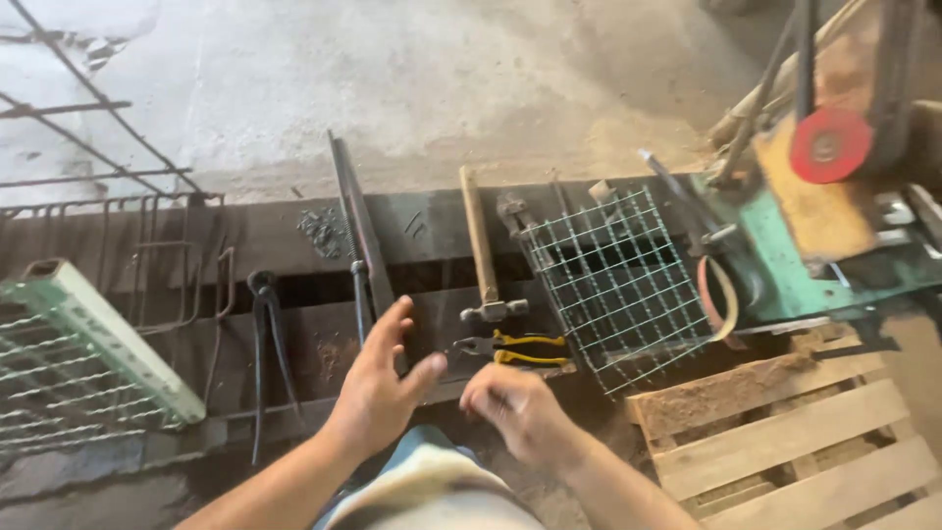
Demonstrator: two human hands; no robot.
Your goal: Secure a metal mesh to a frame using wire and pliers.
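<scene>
Your left hand [378, 393] is hovering with its grip spread, fingers fanned over the dark metal bench [285, 240], holding nothing. Your right hand [515, 407] is curling loosely just below the yellow-handled steel pliers [510, 349], which are lying flat beside the wooden-handled hammer [483, 250] and square green wire mesh panel [613, 280]; whether that grip is pinching anything I cannot tell.
</scene>
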